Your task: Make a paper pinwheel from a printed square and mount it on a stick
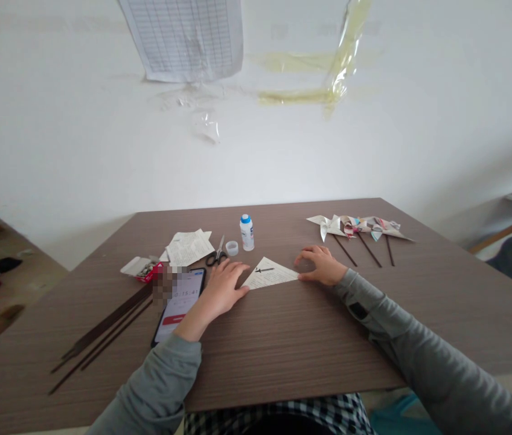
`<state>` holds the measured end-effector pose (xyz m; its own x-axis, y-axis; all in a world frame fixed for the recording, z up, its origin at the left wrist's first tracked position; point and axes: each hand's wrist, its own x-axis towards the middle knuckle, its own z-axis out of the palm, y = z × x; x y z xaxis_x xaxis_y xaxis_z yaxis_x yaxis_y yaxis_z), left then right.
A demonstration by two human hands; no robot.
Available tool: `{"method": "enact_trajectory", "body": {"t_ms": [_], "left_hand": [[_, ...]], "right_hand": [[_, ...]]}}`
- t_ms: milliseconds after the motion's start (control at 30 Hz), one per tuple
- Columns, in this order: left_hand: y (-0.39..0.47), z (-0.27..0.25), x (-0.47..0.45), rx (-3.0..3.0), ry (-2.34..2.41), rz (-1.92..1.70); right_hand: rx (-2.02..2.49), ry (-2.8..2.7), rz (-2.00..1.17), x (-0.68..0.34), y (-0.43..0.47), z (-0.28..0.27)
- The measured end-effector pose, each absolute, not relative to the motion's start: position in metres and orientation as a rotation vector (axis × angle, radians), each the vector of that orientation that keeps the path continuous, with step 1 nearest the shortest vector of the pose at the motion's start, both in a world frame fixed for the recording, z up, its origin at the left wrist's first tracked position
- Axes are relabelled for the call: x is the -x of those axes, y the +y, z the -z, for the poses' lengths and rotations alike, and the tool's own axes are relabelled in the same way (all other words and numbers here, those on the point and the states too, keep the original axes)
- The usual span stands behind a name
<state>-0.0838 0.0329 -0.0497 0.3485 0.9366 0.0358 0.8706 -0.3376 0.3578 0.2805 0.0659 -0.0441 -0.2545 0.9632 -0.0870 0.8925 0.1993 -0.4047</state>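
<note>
A printed sheet of paper folded into a triangle point(270, 275) lies on the brown table between my hands. My left hand point(223, 287) is open, its thumb at the paper's left corner and its fingers stretched out above. At the right corner rests the thumb of my right hand point(322, 266), whose fingers are curved and apart from the thumb. Just beyond the paper stand a white glue bottle point(247, 234) with a blue cap and a small translucent cup point(232, 248). Black-handled scissors point(217, 258) lie beside them.
Paper sheets point(189, 248) and an opened small box point(144, 269) lie at the left. Nearer are a phone point(183, 302) showing a timer and several dark sticks point(106, 326). Three paper pinwheels point(359, 228) on sticks lie at the back right. A wall point(169, 163) stands behind the table.
</note>
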Motion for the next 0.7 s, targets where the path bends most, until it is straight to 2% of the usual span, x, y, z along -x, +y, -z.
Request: {"method": "enact_trajectory", "body": {"t_ms": [333, 700], "left_hand": [[0.035, 0.053, 0.100, -2.343, 1.537, -0.430], [0.036, 0.048, 0.103, -2.327, 1.550, -0.338]], "right_hand": [[1.702, -2.283, -0.558, -0.293, 0.071, 0.050], [1.708, -2.329, -0.561, -0.291, 0.070, 0.049]]}}
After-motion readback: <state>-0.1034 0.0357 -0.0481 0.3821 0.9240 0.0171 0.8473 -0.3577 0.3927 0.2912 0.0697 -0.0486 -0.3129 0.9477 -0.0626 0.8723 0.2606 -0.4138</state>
